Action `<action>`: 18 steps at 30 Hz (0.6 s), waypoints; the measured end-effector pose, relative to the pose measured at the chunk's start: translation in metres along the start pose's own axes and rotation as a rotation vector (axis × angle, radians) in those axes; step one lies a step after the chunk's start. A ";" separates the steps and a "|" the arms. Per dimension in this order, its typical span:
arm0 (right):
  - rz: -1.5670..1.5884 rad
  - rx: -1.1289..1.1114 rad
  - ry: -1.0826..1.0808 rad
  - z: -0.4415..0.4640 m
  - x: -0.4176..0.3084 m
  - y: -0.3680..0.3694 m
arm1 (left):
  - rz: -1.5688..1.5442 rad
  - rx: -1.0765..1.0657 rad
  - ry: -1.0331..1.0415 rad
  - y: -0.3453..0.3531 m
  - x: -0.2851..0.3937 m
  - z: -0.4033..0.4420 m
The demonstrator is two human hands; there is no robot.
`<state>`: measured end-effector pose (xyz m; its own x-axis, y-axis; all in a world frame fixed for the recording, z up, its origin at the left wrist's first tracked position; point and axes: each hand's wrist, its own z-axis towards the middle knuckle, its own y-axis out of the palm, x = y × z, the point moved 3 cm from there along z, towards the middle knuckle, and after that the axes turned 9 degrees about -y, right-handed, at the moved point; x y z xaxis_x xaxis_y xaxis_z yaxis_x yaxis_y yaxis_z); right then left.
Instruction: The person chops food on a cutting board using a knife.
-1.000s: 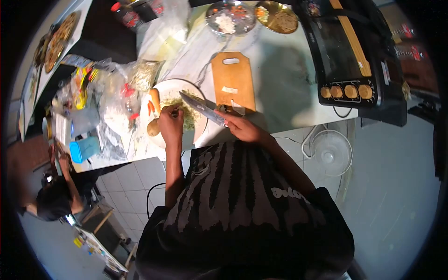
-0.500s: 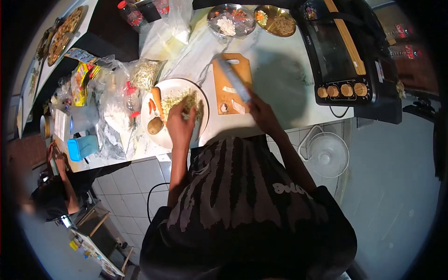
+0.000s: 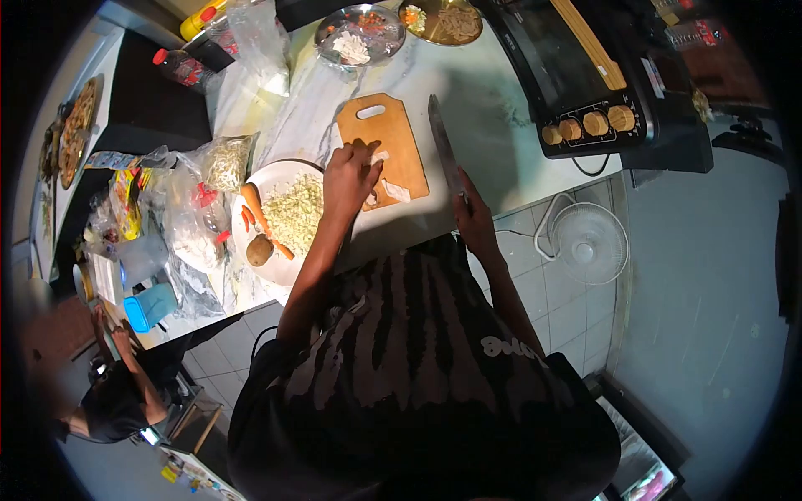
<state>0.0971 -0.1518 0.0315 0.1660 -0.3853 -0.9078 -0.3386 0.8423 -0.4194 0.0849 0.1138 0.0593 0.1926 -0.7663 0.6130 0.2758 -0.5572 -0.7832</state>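
Observation:
My left hand (image 3: 349, 179) is over the left part of the wooden cutting board (image 3: 393, 121). Its fingers are bent, with the thumb apart from them, beside a small pale piece (image 3: 380, 157). Another pale piece (image 3: 396, 191) lies lower on the board. In my right hand (image 3: 474, 219) is a large knife (image 3: 444, 142), its blade pointing away from me just right of the board. A white plate (image 3: 269, 177) to the left of my left hand bears chopped pale-green bits (image 3: 294, 209), a carrot (image 3: 253, 203), red chillies (image 3: 247, 219) and a round brown item (image 3: 259, 250).
Two metal plates (image 3: 391, 54) (image 3: 464, 40) with cut food stand at the back. A black oven (image 3: 535, 83) is at the right. Plastic bags (image 3: 188, 217), a bottle (image 3: 180, 68) and a blue container (image 3: 150, 307) are left. A co-worker (image 3: 125, 392) is at lower left.
My left hand has moved right from the plate to the cutting board. The knife has swung from across the board to its right side. The view has shifted.

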 end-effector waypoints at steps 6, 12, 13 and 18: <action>0.076 -0.047 0.039 -0.007 -0.001 0.002 | -0.066 -0.116 -0.174 0.011 0.012 -0.035; 0.090 -0.101 0.039 0.002 -0.014 0.004 | -0.236 -0.183 -0.237 0.029 0.004 -0.039; 0.088 -0.102 0.036 0.003 -0.018 0.003 | -0.321 -0.160 -0.259 0.033 -0.001 -0.037; -0.005 -0.139 0.020 0.003 -0.023 -0.002 | -0.436 -0.094 -0.404 0.028 0.006 -0.036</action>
<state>0.0971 -0.1436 0.0529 0.1500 -0.3977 -0.9052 -0.4629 0.7808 -0.4197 0.0598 0.0823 0.0369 0.4286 -0.2883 0.8563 0.3287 -0.8330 -0.4450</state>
